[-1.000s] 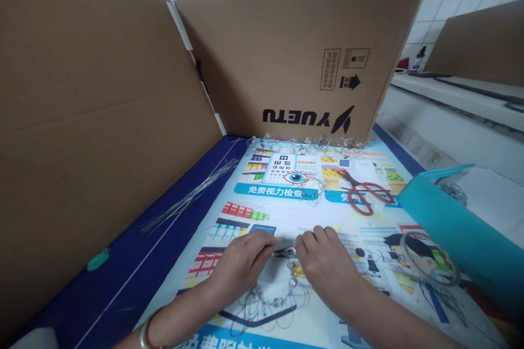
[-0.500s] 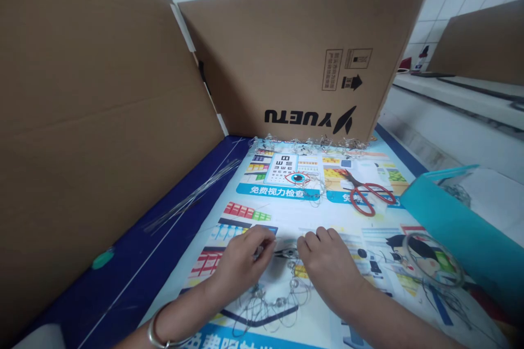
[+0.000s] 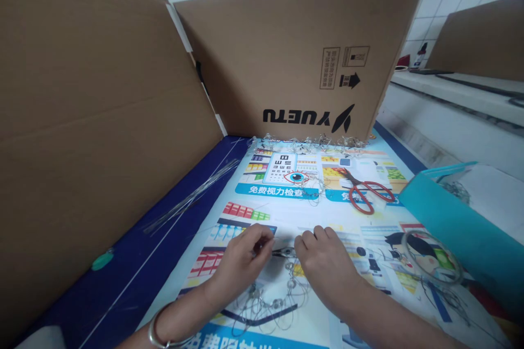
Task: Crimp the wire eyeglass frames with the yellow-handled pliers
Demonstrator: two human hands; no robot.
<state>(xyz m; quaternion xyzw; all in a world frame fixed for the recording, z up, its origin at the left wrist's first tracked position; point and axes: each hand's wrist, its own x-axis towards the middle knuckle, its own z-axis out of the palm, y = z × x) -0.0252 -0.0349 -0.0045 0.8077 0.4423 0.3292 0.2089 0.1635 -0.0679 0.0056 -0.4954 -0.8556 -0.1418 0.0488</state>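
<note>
My left hand (image 3: 248, 251) is closed in a pinch at the end of a beaded wire strand (image 3: 277, 303). The strand curves below both hands, with clear round beads and loose thin wire ends sticking out. My right hand (image 3: 325, 259) is wrapped round small metal pliers (image 3: 287, 252); their jaws point left toward my left fingertips, and the handles are hidden in the palm. What lies exactly between the jaw tips and my left fingers is too small to make out.
Red-handled scissors (image 3: 370, 193) lie beyond my right hand. A coil of wire (image 3: 458, 267) sits at right, beside a teal box (image 3: 462, 218). Straight wires (image 3: 192, 196) lie at left. More beaded wire (image 3: 309, 144) lines the foot of the cardboard panel (image 3: 295, 54). Another cardboard panel (image 3: 98, 109) stands at left.
The view shifts very slightly. Both hands keep nearly the same pose, with the pliers still between them.
</note>
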